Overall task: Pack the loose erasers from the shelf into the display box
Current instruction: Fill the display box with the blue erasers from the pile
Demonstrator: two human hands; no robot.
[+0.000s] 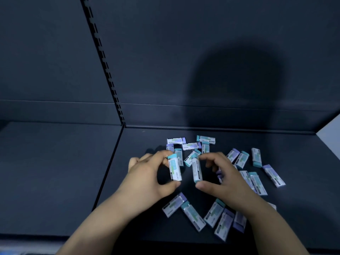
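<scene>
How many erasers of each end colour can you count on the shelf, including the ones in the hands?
teal-ended erasers: 11
purple-ended erasers: 9
erasers with the end hidden: 2
Total: 22 in view

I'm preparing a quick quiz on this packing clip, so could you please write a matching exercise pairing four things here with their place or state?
Things:
1 left hand
2 right hand
3 loose erasers
4 slotted rail

States:
A runs up the back panel
B grips a teal-capped eraser, label facing the camera
C lie scattered on the shelf
D pinches an edge-on eraser

Pairs: 1-B; 2-D; 3-C; 4-A.
</scene>
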